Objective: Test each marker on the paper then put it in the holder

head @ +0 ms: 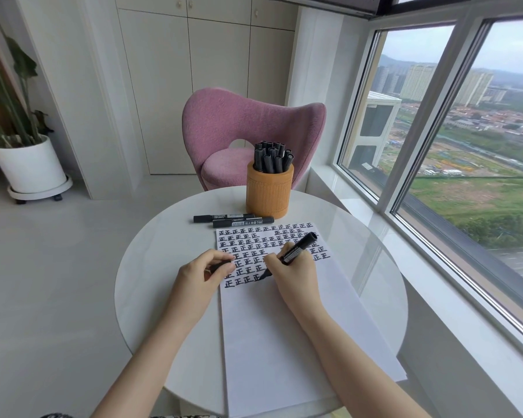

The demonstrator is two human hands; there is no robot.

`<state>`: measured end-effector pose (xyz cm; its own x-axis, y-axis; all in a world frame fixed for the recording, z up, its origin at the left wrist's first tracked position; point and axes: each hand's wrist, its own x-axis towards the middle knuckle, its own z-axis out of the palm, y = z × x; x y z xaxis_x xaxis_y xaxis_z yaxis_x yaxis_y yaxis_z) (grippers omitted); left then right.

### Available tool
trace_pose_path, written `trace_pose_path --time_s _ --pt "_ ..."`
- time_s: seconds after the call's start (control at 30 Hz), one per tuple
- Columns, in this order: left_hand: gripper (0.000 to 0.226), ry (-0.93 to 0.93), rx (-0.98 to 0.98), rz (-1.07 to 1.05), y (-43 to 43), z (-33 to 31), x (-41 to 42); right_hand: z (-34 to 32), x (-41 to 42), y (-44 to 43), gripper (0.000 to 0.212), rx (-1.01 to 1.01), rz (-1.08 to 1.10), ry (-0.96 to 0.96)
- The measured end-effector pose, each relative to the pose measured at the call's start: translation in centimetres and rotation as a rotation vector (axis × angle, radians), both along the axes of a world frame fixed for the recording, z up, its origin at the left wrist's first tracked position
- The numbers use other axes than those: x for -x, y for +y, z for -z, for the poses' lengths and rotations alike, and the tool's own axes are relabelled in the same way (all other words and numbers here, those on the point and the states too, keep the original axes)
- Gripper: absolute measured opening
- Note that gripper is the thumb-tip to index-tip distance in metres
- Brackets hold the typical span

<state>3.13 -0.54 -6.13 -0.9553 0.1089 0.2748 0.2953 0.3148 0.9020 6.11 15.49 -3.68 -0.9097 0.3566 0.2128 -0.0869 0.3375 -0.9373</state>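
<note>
My right hand grips a black marker with its tip touching the white paper at the end of the lowest row of written marks. My left hand rests on the paper's left edge, pinching a small black object, apparently the marker's cap. Two more black markers lie side by side on the table just beyond the paper. The tan round holder stands behind them, filled with several black markers.
The round white table carries everything. A pink chair stands behind it. A large window runs along the right. A potted plant stands on the floor at far left.
</note>
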Motion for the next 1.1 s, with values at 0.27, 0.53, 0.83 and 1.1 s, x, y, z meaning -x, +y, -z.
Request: trace_pose_path --time_s 0.27,0.53,0.83,1.1 --pt "0.008 -0.004 -0.017 0.005 0.1 -0.3 -0.2 0.0 0.0 0.0 0.035 0.023 0.019 0.012" --pt "0.013 -0.022 -0.098 0.030 -0.3 -0.6 0.1 -0.5 0.1 0.9 0.035 0.230 -0.028 0.028" --pt "0.018 -0.067 -0.269 0.029 -0.4 -1.9 -0.2 -2.2 -0.3 1.1 0.046 0.508 -0.132 -0.031" --pt "0.018 -0.083 -0.292 0.064 0.7 -2.9 -0.9 -2.4 -0.6 0.0 0.058 0.455 -0.132 -0.006"
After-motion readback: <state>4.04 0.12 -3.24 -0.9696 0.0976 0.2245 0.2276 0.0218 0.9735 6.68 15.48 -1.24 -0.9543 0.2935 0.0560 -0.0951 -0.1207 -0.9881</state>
